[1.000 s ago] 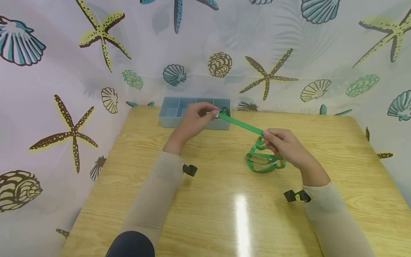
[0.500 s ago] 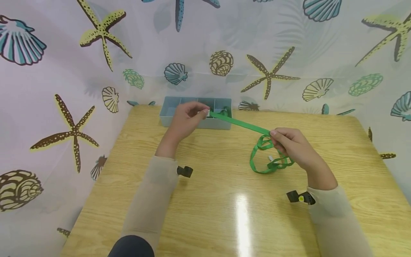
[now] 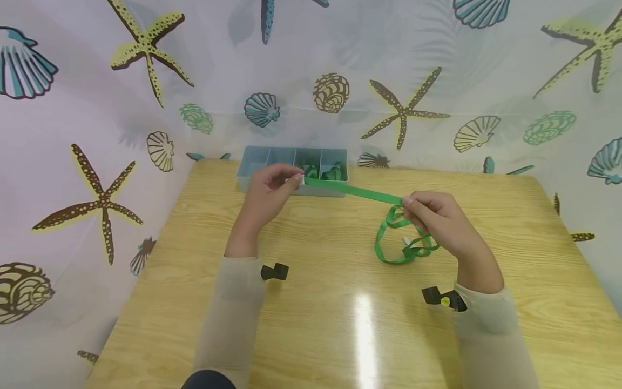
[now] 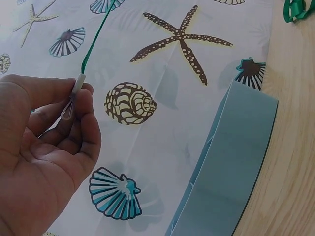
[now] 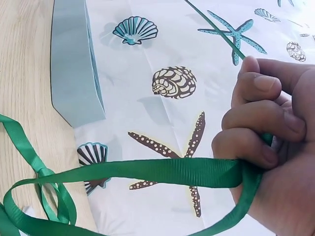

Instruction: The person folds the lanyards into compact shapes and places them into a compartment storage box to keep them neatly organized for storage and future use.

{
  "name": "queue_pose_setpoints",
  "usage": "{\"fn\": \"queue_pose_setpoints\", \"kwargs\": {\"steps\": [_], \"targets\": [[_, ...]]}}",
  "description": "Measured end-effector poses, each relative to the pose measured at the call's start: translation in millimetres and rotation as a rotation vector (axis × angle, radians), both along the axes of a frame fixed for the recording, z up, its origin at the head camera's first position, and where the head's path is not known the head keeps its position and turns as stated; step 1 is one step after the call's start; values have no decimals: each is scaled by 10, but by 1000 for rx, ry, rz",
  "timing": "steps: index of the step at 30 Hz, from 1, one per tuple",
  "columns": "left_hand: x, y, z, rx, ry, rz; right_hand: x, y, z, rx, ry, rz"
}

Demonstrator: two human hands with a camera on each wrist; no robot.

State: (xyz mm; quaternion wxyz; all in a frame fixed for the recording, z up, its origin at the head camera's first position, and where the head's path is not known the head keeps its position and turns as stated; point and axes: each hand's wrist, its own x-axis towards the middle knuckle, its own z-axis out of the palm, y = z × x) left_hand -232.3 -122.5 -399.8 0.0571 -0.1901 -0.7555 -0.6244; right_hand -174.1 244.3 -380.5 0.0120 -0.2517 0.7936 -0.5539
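From my station I see the green ribbon (image 3: pixel 355 190) drawn fairly straight over the table (image 3: pixel 316 324), probably held at two points to control that span. The left hand (image 3: pixel 266 197) pinches its white end piece (image 4: pixel 78 83); the right hand (image 3: pixel 439 221) grips farther along, fingers curled, slack loops below. The divided tray (image 4: pixel 236 152) stands at the far edge, perhaps for easy reach, green bundles (image 3: pixel 334 172) in its right compartments. I find no readable writing.

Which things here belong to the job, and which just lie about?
Part of the job:
green ribbon, stretched between left hand and right hand
white end piece, pinched
probably blue box holding green pieces

Just there:
shell-patterned cloth
wooden table
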Motion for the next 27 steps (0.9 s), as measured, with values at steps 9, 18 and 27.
{"fn": "queue_pose_setpoints", "kwargs": {"steps": [9, 18, 27], "targets": [[72, -20, 25, -31, 32, 36, 41, 30, 51, 100, 7, -22], [174, 79, 95, -28, 24, 23, 146, 48, 56, 221, -122, -59], [199, 73, 153, 16, 24, -3, 106, 44, 84, 217, -39, -41]]}}
